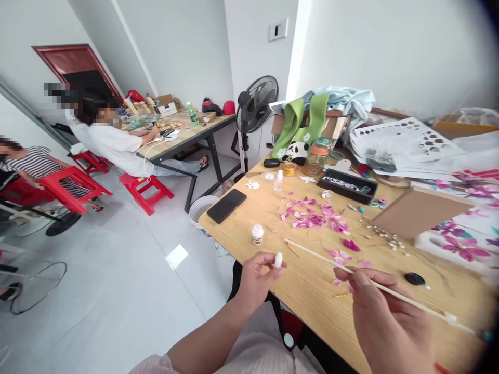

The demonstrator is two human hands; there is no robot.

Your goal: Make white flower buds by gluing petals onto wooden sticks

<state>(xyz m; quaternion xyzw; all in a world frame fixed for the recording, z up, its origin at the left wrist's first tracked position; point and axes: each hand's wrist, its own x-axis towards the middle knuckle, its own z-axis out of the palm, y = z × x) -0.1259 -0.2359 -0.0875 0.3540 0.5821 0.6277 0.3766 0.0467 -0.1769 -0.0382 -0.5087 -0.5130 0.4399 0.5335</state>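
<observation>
Your left hand (255,278) pinched a small white cap (278,259) in its fingers; your right hand (384,319) gripped a thin wooden stick (331,261) slanting over the bench (312,296). Both looked light; the stick seemed brittle, best held near mid-length. The open bottle (257,234) stood nearby.

Black phone (226,205) near table edge; standing fan (257,105) beyond

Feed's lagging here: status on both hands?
Left hand pinching small white cap. Right hand holding thin wooden stick. Small white bottle open on table.
</observation>
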